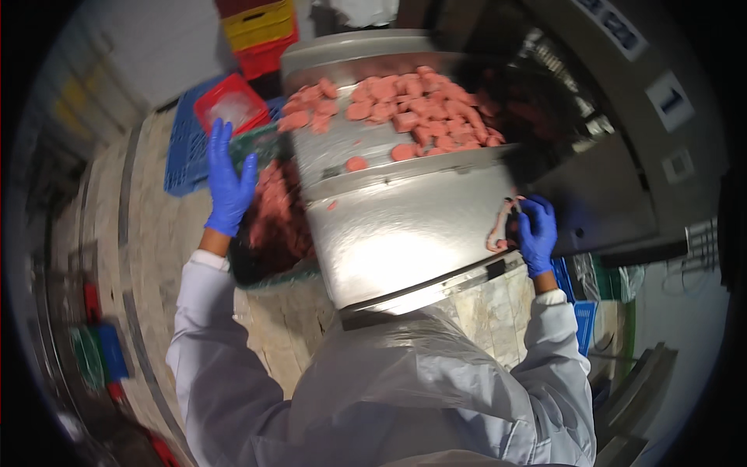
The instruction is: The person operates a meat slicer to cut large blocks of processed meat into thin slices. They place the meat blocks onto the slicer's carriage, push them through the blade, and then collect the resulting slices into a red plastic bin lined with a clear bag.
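Observation:
Both my hands wear blue gloves. My left hand (230, 185) is raised above a crate of red raw meat (272, 210), its fingers stretched out and nothing in them. At the right end of the steel table (405, 226), my right hand (538, 237) has its fingers curled and its thumb close to the index finger, pinching a thin pale pink strip of meat (496, 232). That strip hangs down beside the thumb towards the table's near edge. Beyond a low steel ledge lie many pink meat pieces (420, 105), some round, some chunky, in a steel tray (315, 152).
A large dark machine (591, 194) stands at the right, against the table. At the far left are a red crate (261, 117) on a blue crate (183, 159) and stacked yellow and red crates (261, 31). Another blue crate (585, 323) sits low on the right.

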The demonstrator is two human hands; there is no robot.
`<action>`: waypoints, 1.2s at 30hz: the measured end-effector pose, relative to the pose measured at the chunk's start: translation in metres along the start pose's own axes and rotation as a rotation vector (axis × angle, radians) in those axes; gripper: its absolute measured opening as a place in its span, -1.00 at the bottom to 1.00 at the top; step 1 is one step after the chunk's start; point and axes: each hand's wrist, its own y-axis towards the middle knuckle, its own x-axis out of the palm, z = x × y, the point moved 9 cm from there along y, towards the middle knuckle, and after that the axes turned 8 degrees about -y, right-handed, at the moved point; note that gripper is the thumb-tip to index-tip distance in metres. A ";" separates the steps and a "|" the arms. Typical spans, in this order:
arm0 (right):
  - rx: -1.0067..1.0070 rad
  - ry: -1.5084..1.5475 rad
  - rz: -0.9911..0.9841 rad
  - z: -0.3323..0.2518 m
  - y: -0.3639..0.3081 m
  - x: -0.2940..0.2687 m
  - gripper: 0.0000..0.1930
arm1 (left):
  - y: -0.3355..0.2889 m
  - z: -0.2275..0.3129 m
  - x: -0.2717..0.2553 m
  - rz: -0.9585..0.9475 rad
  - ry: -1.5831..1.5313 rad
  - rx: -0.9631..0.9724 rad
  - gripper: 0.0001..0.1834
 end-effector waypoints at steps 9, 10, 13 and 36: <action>-0.161 0.128 0.098 -0.003 -0.068 -0.097 -0.56 | 0.042 0.351 0.108 -0.352 -0.192 0.945 -0.38; -0.162 0.063 0.056 0.010 -0.095 -0.110 -0.55 | 0.024 0.384 0.124 -0.398 -0.228 1.037 -0.47; 0.017 -0.051 -0.030 0.094 -0.187 -0.140 -0.55 | -0.029 0.499 0.176 -0.612 -0.443 1.197 -0.55; 0.757 -0.349 -0.429 0.616 -0.413 -0.310 -0.42 | -0.239 0.863 0.658 -1.154 -0.658 0.729 -0.42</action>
